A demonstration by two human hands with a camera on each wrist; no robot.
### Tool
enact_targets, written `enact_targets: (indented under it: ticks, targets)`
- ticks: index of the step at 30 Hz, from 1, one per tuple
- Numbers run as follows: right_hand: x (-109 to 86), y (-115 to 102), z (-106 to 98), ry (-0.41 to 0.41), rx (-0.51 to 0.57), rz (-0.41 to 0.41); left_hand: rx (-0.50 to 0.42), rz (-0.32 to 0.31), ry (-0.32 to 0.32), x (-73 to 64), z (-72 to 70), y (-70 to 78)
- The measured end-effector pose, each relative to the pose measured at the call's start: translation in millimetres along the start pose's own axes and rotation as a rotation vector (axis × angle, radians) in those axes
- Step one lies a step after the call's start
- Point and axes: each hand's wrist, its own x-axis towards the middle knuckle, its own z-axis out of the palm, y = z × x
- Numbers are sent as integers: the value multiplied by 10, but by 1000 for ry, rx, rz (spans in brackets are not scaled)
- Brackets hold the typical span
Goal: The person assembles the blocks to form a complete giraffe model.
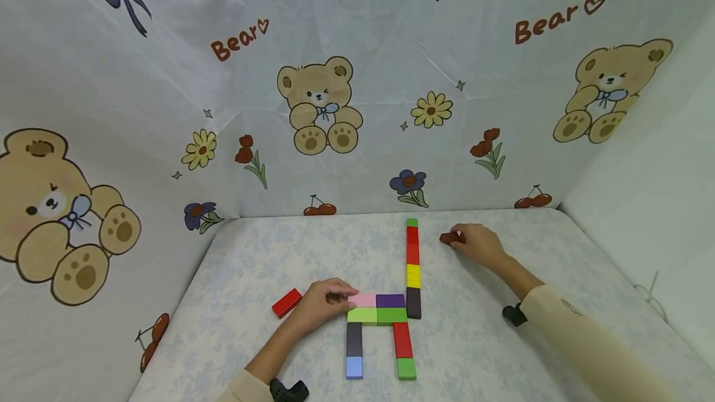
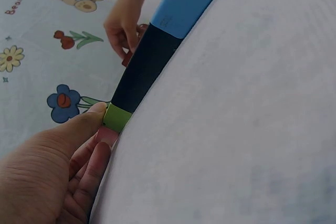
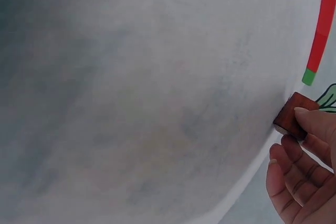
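Observation:
My left hand (image 1: 324,303) is at the left end of a double row of blocks. Its thumb lies against the lime-green block (image 2: 117,117) and its fingertips against the pink block (image 1: 363,300), pinching the pair. A purple block (image 1: 390,301) and a green block (image 1: 392,316) continue that double row to the right. Between thumb and fingers, my right hand (image 1: 479,245) pinches a dark reddish-brown block (image 3: 295,115). That block is right of the far end of a column, beside its red block (image 1: 413,245) and small green end block (image 1: 412,223).
A loose red block (image 1: 287,303) lies left of my left hand. Below the double row, two short legs extend nearer: dark (image 1: 354,340) and blue blocks (image 1: 354,367), then red (image 1: 403,340) and green blocks (image 1: 406,368). A bear-print cloth (image 1: 380,36) rises behind the table.

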Motion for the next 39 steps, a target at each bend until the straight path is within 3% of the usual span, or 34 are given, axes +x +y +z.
enact_targets:
  ticks: [5, 15, 22, 39]
  targets:
    - [148, 6, 84, 9, 22, 30, 19, 6, -8, 9, -7, -30]
    - [353, 9, 197, 27, 171, 75, 38, 22, -10, 15, -24, -44]
    - [488, -31, 215, 4, 156, 67, 30, -13, -13, 4, -16, -58]
    - [641, -111, 202, -26, 118, 104, 15, 7, -20, 8, -16, -41]
